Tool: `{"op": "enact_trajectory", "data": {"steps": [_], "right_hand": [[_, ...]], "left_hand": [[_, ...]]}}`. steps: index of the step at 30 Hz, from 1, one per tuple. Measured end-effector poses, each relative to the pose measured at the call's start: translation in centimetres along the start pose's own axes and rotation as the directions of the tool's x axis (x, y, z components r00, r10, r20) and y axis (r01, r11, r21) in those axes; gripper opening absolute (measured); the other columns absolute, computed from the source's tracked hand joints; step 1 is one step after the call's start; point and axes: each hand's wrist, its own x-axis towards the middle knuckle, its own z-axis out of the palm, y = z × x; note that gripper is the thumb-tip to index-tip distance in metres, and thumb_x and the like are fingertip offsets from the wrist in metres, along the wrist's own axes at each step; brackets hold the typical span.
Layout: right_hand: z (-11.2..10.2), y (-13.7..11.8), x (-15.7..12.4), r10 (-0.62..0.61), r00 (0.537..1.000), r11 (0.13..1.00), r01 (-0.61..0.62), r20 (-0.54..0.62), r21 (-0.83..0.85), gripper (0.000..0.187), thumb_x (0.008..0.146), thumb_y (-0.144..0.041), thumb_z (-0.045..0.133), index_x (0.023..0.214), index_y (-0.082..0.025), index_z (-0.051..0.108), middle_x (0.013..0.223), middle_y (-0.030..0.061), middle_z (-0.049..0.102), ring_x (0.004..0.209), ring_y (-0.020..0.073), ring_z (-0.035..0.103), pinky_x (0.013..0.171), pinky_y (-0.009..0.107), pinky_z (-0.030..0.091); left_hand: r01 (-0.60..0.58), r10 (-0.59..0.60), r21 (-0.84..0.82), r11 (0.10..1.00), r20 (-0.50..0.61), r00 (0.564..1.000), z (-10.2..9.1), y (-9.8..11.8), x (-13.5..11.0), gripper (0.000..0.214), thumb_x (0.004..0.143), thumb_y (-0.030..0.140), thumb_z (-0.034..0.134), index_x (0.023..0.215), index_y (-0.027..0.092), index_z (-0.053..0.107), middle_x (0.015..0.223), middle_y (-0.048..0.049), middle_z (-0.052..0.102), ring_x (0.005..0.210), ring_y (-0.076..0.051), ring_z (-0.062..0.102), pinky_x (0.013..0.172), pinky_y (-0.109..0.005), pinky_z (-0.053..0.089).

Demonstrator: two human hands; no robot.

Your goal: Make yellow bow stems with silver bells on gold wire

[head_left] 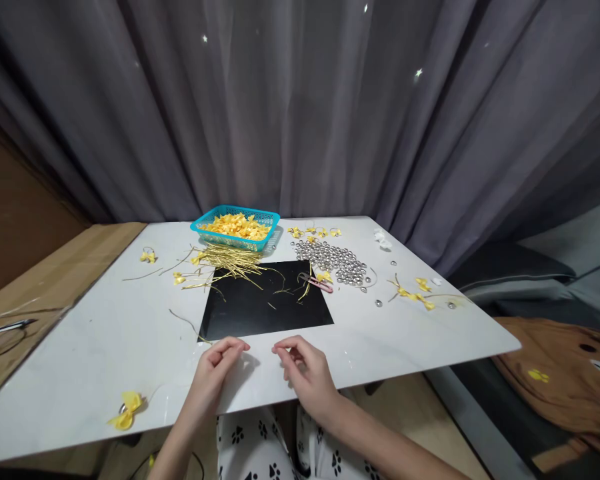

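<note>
My left hand (221, 363) is closed in a pinch just in front of the black mat (265, 307). Facing it across a small gap, my right hand (303, 363) has thumb and forefinger pressed together too. Whatever either pinch holds, if anything, is too small to make out. One thin gold wire (187, 321) runs from the white table towards my left fingers; whether they touch it I cannot tell. Beyond the mat's far left corner lies a pile of gold twist ties (233, 260). A pink pair of snips or tweezers (317, 283) rests on the mat's right side.
A blue basket (196, 227) of yellow bows stands at the back. Many silver domed beads (333, 260) spread to its right. Loose yellow bows (415, 297) lie right, and one bow (127, 411) near the front left edge. Cardboard (105, 243) borders the white table (395, 347).
</note>
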Motion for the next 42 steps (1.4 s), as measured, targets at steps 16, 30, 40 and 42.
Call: {"op": "enact_trajectory", "data": {"steps": [16, 30, 40, 42], "right_hand": [[1.7, -1.3, 1.3, 0.414, 0.899, 0.832, -0.438, 0.144, 0.34, 0.035, 0.075, -0.048, 0.065, 0.081, -0.014, 0.063, 0.058, -0.0019, 0.052, 0.049, 0.0083, 0.047, 0.047, 0.02, 0.035], [0.6, 0.9, 0.8, 0.408, 0.899, 0.849, -0.438, 0.159, 0.298, 0.029, 0.076, -0.042, 0.064, 0.082, -0.014, 0.063, 0.088, 0.0049, 0.063, 0.05, 0.0054, 0.049, 0.047, 0.021, 0.04], [0.6, 0.6, 0.6, 0.38, 0.908, 0.878, -0.414, 0.175, 0.24, 0.024, 0.079, -0.035, 0.062, 0.083, -0.012, 0.066, 0.054, -0.0028, 0.049, 0.047, 0.0072, 0.044, 0.044, 0.019, 0.033], [0.5, 0.5, 0.6, 0.368, 0.912, 0.879, -0.405, 0.18, 0.253, 0.024, 0.079, -0.036, 0.062, 0.083, -0.013, 0.065, 0.069, 0.0021, 0.059, 0.048, 0.0066, 0.046, 0.045, 0.019, 0.036]], "left_hand": [[-0.064, 0.029, 0.225, 0.972, 0.155, 0.987, 0.5, 0.5, -0.3, 0.034, 0.06, 0.048, 0.073, 0.058, 0.015, 0.067, 0.059, -0.0042, 0.058, 0.059, -0.015, 0.046, 0.056, -0.024, 0.033], [-0.096, 0.048, 0.294, 0.951, 0.167, 0.985, 0.7, 0.5, -0.3, 0.028, 0.061, 0.043, 0.074, 0.06, 0.016, 0.069, 0.053, -0.0019, 0.051, 0.053, -0.014, 0.041, 0.048, -0.022, 0.029], [-0.125, 0.035, 0.374, 0.919, 0.237, 0.971, 0.9, 0.3, -0.5, 0.033, 0.071, 0.048, 0.066, 0.066, 0.014, 0.067, 0.058, -0.0016, 0.052, 0.054, -0.012, 0.038, 0.05, -0.023, 0.027], [-0.132, 0.031, 0.385, 0.914, 0.258, 0.966, 1.0, 0.3, -0.6, 0.035, 0.073, 0.048, 0.063, 0.068, 0.014, 0.067, 0.06, -0.0018, 0.053, 0.056, -0.013, 0.039, 0.052, -0.023, 0.028]]}}
